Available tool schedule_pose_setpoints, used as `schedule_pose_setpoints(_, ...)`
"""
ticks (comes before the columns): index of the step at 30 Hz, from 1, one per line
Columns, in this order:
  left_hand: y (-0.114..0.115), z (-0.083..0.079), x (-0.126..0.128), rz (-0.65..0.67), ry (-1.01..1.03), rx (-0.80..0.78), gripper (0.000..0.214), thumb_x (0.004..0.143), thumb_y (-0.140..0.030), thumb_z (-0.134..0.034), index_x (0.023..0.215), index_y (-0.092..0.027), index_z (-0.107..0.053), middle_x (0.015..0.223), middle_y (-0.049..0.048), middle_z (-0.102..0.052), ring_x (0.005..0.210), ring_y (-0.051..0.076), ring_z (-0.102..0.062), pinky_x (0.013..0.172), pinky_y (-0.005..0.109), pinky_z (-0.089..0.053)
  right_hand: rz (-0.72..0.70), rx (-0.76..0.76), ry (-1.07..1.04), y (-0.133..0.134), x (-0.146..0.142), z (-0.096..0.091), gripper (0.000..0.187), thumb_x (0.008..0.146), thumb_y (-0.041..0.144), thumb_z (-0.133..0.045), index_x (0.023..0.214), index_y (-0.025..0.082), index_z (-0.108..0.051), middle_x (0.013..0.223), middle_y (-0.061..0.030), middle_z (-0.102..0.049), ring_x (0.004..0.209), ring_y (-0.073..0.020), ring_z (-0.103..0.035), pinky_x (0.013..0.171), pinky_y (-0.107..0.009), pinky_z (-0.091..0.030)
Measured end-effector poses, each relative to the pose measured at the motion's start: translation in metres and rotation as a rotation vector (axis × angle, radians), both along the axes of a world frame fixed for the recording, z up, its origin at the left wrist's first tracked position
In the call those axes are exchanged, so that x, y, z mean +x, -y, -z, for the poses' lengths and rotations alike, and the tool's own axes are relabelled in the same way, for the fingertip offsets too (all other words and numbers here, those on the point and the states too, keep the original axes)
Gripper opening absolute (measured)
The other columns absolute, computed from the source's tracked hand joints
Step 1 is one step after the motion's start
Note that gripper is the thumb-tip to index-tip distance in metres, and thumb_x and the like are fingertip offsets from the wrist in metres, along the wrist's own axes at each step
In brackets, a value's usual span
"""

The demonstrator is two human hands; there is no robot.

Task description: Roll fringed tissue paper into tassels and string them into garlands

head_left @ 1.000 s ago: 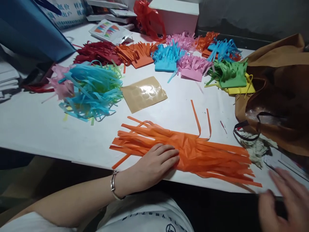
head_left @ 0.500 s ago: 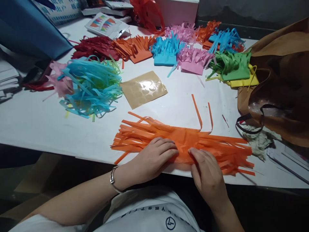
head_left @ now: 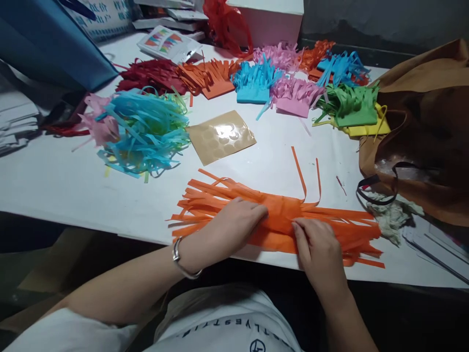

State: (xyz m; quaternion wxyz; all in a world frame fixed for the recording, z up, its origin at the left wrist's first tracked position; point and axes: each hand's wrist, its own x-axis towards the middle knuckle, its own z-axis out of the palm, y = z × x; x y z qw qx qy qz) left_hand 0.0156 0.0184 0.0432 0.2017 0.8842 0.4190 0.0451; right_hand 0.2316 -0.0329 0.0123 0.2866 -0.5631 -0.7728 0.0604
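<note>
An orange sheet of tissue paper cut into fringes [head_left: 330, 230] lies across the near edge of the white table [head_left: 54, 190]. My left hand [head_left: 230, 225] grips its uncut middle from the left, fingers curled over the paper. On the right of that middle, my right hand [head_left: 318, 249] pinches the same paper. Both hands press the middle strip together, and the fringes fan out to left and right. A metal bracelet sits on my left wrist.
A sheet of round adhesive dots [head_left: 222, 136] lies behind the orange paper. A blue and green fringe bundle [head_left: 146, 129] sits at left. Several coloured fringed sheets [head_left: 293, 93] line the back. A brown bag [head_left: 425, 127] stands at right, a blue bag [head_left: 47, 44] at far left.
My right hand came in from the lower right and took hold of the orange paper's middle. My left hand went from lying flat on it to gripping it, and the middle is bunched narrower.
</note>
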Motion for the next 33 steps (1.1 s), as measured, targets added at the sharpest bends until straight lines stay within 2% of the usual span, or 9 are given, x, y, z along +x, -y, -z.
schedule_pose_setpoints(5, -0.031, 0.003, 0.019, -0.057, -0.196, 0.018, 0.021, 0.096, -0.01, -0.044, 0.088, -0.012, -0.064, 0.074, 0.0075, -0.068, 0.06, 0.019, -0.058, 0.054, 0.029, -0.035, 0.218, -0.019, 0.249, -0.019, -0.009, 0.01, 0.015, 0.099, 0.025, -0.054, 0.095, 0.016, -0.064, 0.069, -0.0042, -0.065, 0.063, -0.0218, -0.057, 0.069, -0.036, -0.042)
schedule_pose_setpoints(9, -0.036, 0.005, 0.024, -0.099, -0.216, 0.015, 0.027, 0.099, -0.018, -0.042, 0.087, -0.014, -0.065, 0.074, 0.0095, -0.07, 0.062, 0.023, -0.063, 0.053, 0.03, -0.037, 0.29, 0.099, 0.323, -0.021, -0.008, 0.008, 0.014, 0.096, 0.019, -0.058, 0.107, 0.013, -0.063, 0.092, -0.0105, -0.07, 0.084, -0.0269, -0.063, 0.082, -0.042, -0.044)
schedule_pose_setpoints(12, -0.036, 0.007, 0.025, -0.123, -0.219, 0.005, 0.025, 0.097, -0.018, -0.043, 0.086, -0.014, -0.065, 0.075, 0.0099, -0.071, 0.064, 0.023, -0.064, 0.054, 0.03, -0.038, 0.123, 0.258, 0.252, -0.014, -0.007, 0.001, 0.013, 0.093, 0.013, -0.06, 0.105, 0.015, -0.064, 0.105, -0.012, -0.069, 0.1, -0.0276, -0.062, 0.095, -0.047, -0.043)
schedule_pose_setpoints(16, -0.036, 0.008, 0.026, -0.147, -0.238, 0.005, 0.027, 0.097, -0.02, -0.043, 0.087, -0.014, -0.066, 0.074, 0.0097, -0.07, 0.061, 0.021, -0.062, 0.055, 0.03, -0.04, -0.231, 0.189, 0.225, -0.007, -0.007, 0.003, 0.021, 0.091, 0.004, -0.058, 0.108, 0.013, -0.066, 0.103, -0.0099, -0.071, 0.099, -0.0251, -0.062, 0.098, -0.044, -0.045)
schedule_pose_setpoints(20, -0.028, 0.004, 0.02, -0.11, -0.169, 0.18, 0.018, 0.096, -0.023, -0.05, 0.099, -0.012, -0.064, 0.096, 0.013, -0.07, 0.084, 0.026, -0.063, 0.07, 0.036, -0.046, -0.234, 0.207, 0.186, -0.009, -0.008, 0.01, 0.017, 0.089, 0.001, -0.057, 0.101, 0.01, -0.066, 0.095, -0.0107, -0.07, 0.091, -0.0243, -0.061, 0.089, -0.043, -0.048)
schedule_pose_setpoints(22, -0.02, 0.002, 0.015, 0.043, -0.087, 0.368, 0.016, 0.095, -0.02, -0.054, 0.107, -0.015, -0.062, 0.114, 0.0129, -0.067, 0.103, 0.028, -0.058, 0.087, 0.043, -0.043, -0.204, 0.2, 0.101, -0.01, -0.009, 0.009, 0.012, 0.091, 0.004, -0.057, 0.098, 0.011, -0.065, 0.091, -0.0099, -0.069, 0.086, -0.0225, -0.06, 0.084, -0.041, -0.049)
schedule_pose_setpoints(24, -0.012, 0.004, 0.01, 0.213, -0.032, 0.476, 0.013, 0.097, -0.017, -0.052, 0.104, -0.018, -0.063, 0.112, 0.0094, -0.066, 0.104, 0.027, -0.055, 0.095, 0.045, -0.037, -0.205, 0.175, 0.026, -0.009, -0.01, 0.007, 0.011, 0.092, 0.007, -0.057, 0.1, 0.011, -0.063, 0.093, -0.0102, -0.068, 0.087, -0.0223, -0.06, 0.084, -0.04, -0.049)
schedule_pose_setpoints(28, -0.003, 0.016, 0.0, 0.302, 0.03, 0.441, 0.018, 0.1, -0.015, -0.049, 0.088, -0.017, -0.063, 0.087, 0.0043, -0.066, 0.088, 0.021, -0.053, 0.093, 0.042, -0.035, -0.279, 0.151, 0.118, -0.006, -0.008, 0.009, 0.019, 0.094, 0.007, -0.053, 0.111, 0.012, -0.061, 0.104, -0.012, -0.067, 0.099, -0.0255, -0.059, 0.094, -0.044, -0.046)
schedule_pose_setpoints(33, 0.0, 0.029, -0.011, 0.189, 0.103, 0.301, 0.012, 0.097, -0.013, -0.054, 0.092, -0.018, -0.063, 0.091, 0.0027, -0.067, 0.088, 0.02, -0.054, 0.088, 0.039, -0.033, -0.201, 0.081, 0.128, -0.001, 0.001, 0.013, 0.013, 0.098, 0.011, -0.051, 0.103, 0.016, -0.062, 0.097, -0.0075, -0.066, 0.091, -0.022, -0.057, 0.089, -0.041, -0.042)
